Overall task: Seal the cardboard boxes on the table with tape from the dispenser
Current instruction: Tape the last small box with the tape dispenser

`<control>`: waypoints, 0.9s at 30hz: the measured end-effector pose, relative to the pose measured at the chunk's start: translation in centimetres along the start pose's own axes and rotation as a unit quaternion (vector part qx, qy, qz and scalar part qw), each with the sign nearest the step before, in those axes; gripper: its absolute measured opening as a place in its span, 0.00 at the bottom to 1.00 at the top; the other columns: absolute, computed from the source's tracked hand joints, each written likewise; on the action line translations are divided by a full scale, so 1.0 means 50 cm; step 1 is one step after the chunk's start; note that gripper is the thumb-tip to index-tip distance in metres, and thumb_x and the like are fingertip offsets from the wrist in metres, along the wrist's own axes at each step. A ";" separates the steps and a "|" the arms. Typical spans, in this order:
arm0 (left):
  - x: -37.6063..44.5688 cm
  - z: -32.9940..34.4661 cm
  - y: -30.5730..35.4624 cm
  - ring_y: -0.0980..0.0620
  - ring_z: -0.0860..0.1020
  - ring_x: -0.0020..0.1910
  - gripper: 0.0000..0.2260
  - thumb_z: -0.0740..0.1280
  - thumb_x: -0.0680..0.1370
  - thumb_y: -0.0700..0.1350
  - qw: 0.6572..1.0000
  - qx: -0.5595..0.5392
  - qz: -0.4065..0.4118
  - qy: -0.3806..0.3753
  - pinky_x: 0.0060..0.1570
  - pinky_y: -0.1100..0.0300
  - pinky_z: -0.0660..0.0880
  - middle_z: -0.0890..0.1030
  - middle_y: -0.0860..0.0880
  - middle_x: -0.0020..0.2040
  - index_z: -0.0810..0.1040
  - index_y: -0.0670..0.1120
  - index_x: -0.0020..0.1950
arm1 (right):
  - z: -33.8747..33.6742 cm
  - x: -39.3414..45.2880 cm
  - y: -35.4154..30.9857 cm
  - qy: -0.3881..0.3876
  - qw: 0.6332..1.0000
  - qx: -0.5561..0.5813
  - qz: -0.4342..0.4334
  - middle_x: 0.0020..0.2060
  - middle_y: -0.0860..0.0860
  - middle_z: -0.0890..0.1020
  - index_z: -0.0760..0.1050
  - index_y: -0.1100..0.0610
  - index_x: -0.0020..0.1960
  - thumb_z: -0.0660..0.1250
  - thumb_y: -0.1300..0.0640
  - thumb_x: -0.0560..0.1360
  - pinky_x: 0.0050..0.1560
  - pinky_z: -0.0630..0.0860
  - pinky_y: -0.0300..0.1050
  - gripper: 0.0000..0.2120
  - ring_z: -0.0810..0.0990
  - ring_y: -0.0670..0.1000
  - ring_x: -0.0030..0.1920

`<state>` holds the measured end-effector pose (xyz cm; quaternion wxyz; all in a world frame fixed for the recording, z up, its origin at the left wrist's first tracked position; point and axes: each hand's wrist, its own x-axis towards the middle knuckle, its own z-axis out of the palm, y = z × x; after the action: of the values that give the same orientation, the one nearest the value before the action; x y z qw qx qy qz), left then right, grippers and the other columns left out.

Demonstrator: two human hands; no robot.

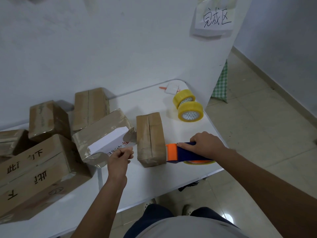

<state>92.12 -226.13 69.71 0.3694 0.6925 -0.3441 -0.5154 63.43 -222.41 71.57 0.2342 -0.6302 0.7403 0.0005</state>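
tape roll [199, 162] mostly hidden under dispenser [181, 152], left boxes [10, 141] cropped

Paper sign [215, 18] on wall: handwritten "完成区".

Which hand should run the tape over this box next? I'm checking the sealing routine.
Right. The right hand already grips the dispenser, whose orange end touches the box. The left hand is beside the box, holding nothing I can see.
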 end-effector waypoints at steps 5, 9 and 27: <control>0.016 -0.024 0.001 0.53 0.78 0.41 0.06 0.70 0.78 0.43 1.000 0.013 0.002 0.019 0.41 0.61 0.72 0.81 0.46 0.43 0.81 0.40 0.50 | 0.001 -0.015 0.027 -0.016 1.000 0.004 -0.003 0.31 0.51 0.80 0.80 0.54 0.38 0.53 0.25 0.71 0.36 0.73 0.43 0.35 0.79 0.49 0.33; 0.013 -0.034 -0.015 0.52 0.78 0.44 0.05 0.70 0.79 0.43 1.000 0.006 -0.001 0.017 0.43 0.60 0.73 0.81 0.46 0.45 0.81 0.42 0.50 | -0.002 -0.014 0.029 -0.012 1.000 -0.021 -0.013 0.33 0.50 0.81 0.80 0.54 0.39 0.53 0.25 0.71 0.37 0.74 0.44 0.34 0.79 0.48 0.33; 0.006 -0.034 -0.067 0.52 0.80 0.47 0.03 0.69 0.79 0.44 0.996 -0.043 -0.068 0.035 0.45 0.61 0.73 0.82 0.47 0.47 0.81 0.46 0.46 | -0.005 0.029 0.004 -0.015 0.994 -0.104 -0.022 0.29 0.50 0.77 0.74 0.53 0.31 0.51 0.22 0.69 0.34 0.71 0.42 0.35 0.77 0.49 0.31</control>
<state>94.16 -224.50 67.01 0.3748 0.7157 -0.2599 -0.5290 63.03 -223.80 71.25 0.1784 -0.6671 0.7186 0.0823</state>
